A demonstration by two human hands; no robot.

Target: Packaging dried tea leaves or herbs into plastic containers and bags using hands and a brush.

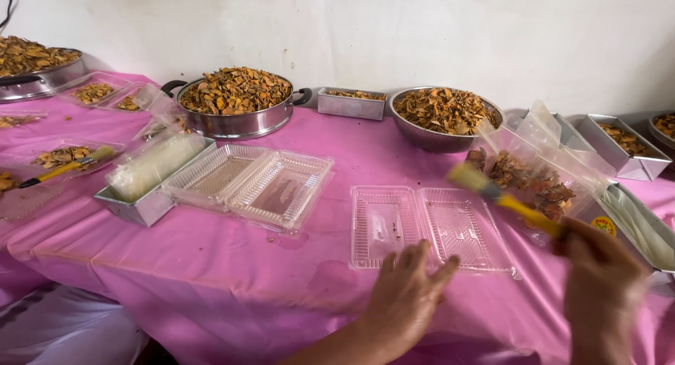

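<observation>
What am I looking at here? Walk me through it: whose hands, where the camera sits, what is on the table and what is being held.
There is no machine: the one picture comes from a camera worn on a person's head, looking down at their own two bare hands. The right hand grips a brush with a yellow handle and pale bristles, blurred by motion. The left hand holds nothing; its fingers are spread at the near edge of an open clear plastic box. Everything sits on a table with a pink cloth. Further left lies a second open plastic box. At the back, a metal pot and a metal bowl are heaped with dried brown-orange pieces. Small metal trays and plastic bags stand around them.
</observation>
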